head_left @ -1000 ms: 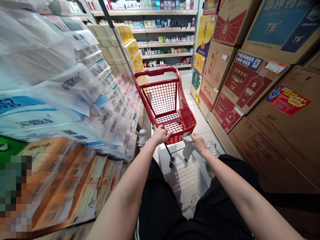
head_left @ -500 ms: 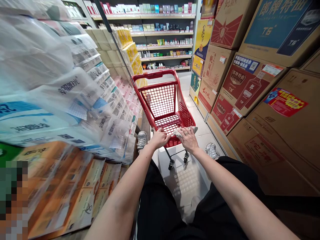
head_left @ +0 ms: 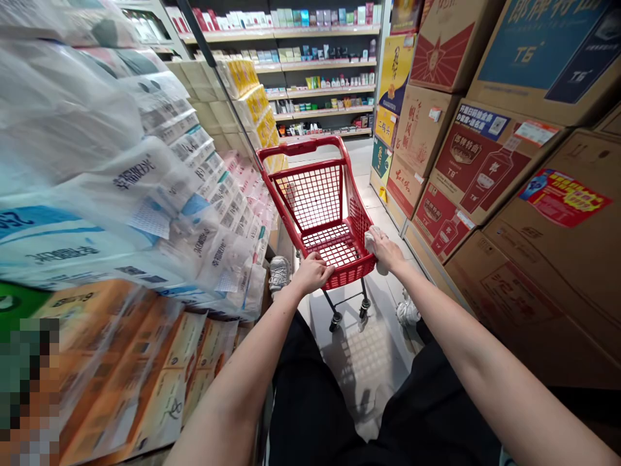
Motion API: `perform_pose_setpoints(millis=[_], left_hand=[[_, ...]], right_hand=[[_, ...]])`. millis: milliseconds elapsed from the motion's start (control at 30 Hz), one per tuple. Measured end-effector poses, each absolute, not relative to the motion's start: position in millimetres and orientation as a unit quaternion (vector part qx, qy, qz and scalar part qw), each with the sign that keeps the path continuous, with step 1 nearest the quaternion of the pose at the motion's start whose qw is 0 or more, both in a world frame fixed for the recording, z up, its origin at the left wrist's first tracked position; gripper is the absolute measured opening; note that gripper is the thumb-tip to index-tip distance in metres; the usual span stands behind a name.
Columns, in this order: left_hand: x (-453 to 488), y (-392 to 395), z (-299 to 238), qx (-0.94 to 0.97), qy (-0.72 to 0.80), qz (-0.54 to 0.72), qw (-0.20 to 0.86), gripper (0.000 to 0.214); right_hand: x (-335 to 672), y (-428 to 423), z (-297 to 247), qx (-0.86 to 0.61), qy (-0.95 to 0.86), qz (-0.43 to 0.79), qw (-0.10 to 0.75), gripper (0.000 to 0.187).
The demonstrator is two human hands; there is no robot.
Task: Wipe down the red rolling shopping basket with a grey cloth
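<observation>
Red cart [head_left: 313,194], R hand [head_left: 387,251] clutching cloth [head_left: 370,241]

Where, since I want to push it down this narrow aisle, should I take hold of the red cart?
Probably the handle, the raised bar across the far end of the cart, coming from that far side: it stands high and spans the width. The left hand grips only the low near rim; the right hand holds a cloth on the side rim.
</observation>
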State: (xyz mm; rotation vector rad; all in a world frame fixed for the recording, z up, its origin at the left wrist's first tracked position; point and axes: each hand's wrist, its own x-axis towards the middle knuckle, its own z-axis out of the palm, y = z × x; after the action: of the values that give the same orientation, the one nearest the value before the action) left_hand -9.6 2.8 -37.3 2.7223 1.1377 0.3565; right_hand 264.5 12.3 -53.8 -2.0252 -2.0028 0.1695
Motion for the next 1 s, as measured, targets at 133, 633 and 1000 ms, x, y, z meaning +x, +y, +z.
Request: perform_pose_setpoints(millis=[133, 633, 1000], left_hand=[[-3, 3, -39, 0.907, 0.393, 0.125, 0.082, 0.057], [23, -17, -23, 0.872, 0.47, 0.118, 0.061, 0.054], [39, -33, -31, 0.881, 0.427, 0.186, 0.089, 0.051]], right_hand=[[255, 25, -61, -0.731, -0.644, 0.075, 0.215, 0.048], [190, -31, -76, -0.763, -0.53, 0.065, 0.363, 0.046], [221, -30, -72, -0.78, -0.497, 0.096, 0.366, 0.048]])
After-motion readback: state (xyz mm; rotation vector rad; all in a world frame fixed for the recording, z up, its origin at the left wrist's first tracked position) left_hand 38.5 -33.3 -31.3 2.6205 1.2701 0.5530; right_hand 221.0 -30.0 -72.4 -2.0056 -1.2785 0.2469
